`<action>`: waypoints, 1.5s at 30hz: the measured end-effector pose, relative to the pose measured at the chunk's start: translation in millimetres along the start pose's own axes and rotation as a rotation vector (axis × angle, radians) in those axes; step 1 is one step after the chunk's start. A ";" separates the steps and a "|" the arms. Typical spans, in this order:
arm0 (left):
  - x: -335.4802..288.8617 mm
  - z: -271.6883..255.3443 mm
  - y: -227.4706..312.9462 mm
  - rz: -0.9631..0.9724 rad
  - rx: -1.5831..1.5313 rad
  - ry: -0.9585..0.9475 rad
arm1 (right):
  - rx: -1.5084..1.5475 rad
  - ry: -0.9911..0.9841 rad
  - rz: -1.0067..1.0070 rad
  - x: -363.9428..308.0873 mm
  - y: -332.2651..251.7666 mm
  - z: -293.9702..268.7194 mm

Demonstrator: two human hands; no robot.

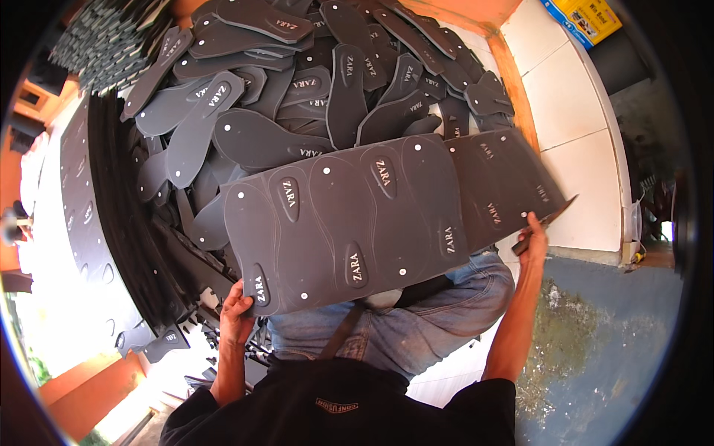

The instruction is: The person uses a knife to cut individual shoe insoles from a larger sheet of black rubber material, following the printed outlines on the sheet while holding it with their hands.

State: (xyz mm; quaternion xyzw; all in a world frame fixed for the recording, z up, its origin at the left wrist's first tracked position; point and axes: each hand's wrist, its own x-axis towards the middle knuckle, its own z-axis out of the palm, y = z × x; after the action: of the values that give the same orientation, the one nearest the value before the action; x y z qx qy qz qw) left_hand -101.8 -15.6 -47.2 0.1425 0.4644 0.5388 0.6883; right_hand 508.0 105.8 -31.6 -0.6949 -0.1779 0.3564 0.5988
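Observation:
A wide dark grey foam sheet [338, 223], marked with insole outlines, white dots and pale lettering, lies tilted above my crossed legs. My left hand [236, 303] is closed on its near left corner. A second dark piece of sheet [500, 181] extends from its right end; I cannot tell whether the two are joined. My right hand [532, 239] is closed at that piece's near right edge. It also holds a knife [523, 244], the dark handle in my palm and the thin blade pointing to the upper right.
Beyond the sheet is a large heap of cut dark insoles [346, 89]. On the left stand a tall stack of dark sheets [123, 215] and piled grey strips [111, 44]. A white tiled ledge [569, 126] runs along the right, with a yellow and blue package [584, 18] at its far end.

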 end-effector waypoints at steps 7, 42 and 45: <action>31.3 13.0 9.2 -0.175 0.126 0.066 | -0.393 -0.056 -0.225 40.7 -127.3 45.6; -2.0 191.2 -53.7 -0.479 0.258 0.080 | -0.713 -0.662 0.267 -339.6 35.5 19.6; -0.9 188.7 -56.9 -0.478 0.212 0.052 | -0.764 -0.669 0.264 -343.7 35.9 13.9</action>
State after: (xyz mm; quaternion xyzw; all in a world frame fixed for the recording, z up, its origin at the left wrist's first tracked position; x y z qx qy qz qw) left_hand 82.5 19.5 13.3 0.0861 0.5565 0.3125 0.7650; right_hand 257.1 -123.8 30.6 -0.7284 -0.3874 0.5410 0.1633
